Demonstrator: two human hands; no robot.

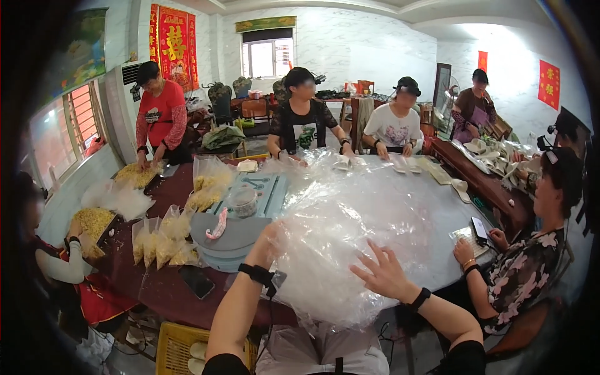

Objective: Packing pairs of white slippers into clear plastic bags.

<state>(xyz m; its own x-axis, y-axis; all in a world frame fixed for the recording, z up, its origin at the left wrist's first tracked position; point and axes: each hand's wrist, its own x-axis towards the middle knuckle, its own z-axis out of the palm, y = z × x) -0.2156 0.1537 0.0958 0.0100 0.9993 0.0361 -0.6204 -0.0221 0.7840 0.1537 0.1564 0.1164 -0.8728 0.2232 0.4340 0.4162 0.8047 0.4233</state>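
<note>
A large clear plastic bag or sheet (331,250), crumpled and shiny, spreads over the table in front of me and hangs past the near edge toward my lap. My left hand (270,240) is at its left side, by the grey-blue machine. Folds of the plastic hide those fingers, so I cannot see whether they grip it. My right hand (384,272) is over the right part of the plastic, fingers spread apart, and appears to hold nothing. Both wrists wear black bands.
Left of the plastic stand a grey-blue machine (228,247), a tub (242,200), filled clear bags (164,240) and a black phone (197,281). A yellow crate (175,350) with slippers sits below. Several people work around the table; slippers (459,189) lie at the far right.
</note>
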